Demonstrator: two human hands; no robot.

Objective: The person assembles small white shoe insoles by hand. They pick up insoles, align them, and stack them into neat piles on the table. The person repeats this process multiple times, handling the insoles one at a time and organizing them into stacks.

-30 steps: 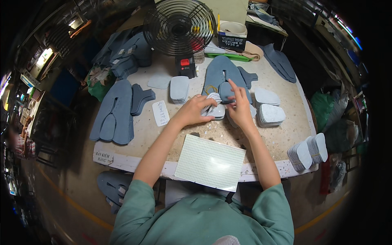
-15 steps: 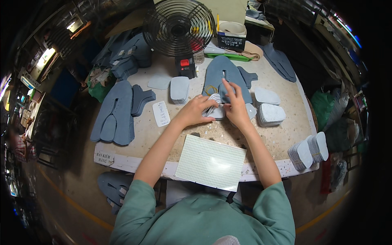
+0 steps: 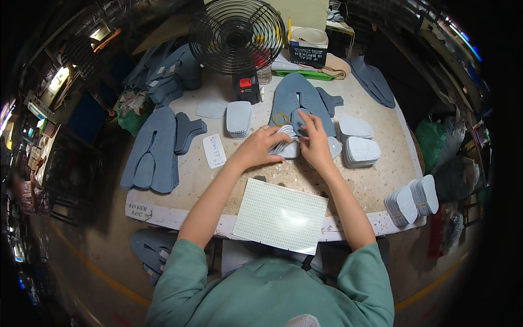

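Note:
At the middle of the table my left hand point(image 3: 260, 147) is closed around the left side of a fanned stack of pale grey rounded fabric pieces point(image 3: 292, 150). My right hand point(image 3: 313, 143) is at the stack's right edge, fingers bent and thumb turned inward; its fingertips are partly hidden, so whether it grips a piece is unclear. Just behind lie yellow rubber bands point(image 3: 281, 119) and blue-grey shoe-upper pieces point(image 3: 294, 90). In front, a sheet of small printed labels point(image 3: 280, 218) overhangs the near table edge.
Pale stacks stand at left point(image 3: 238, 119) and right point(image 3: 362, 152), with bundles point(image 3: 411, 201) at the right corner. Blue-grey cut parts point(image 3: 152, 150) lie on the left. A black fan point(image 3: 238, 41) and white bucket point(image 3: 308, 41) stand at the back. A handwritten card point(image 3: 214, 152) lies left of my hand.
My right hand's raised fingers have bent lower toward the stack. My left hand keeps its hold in nearly the same place, and the fanned pieces have shifted slightly.

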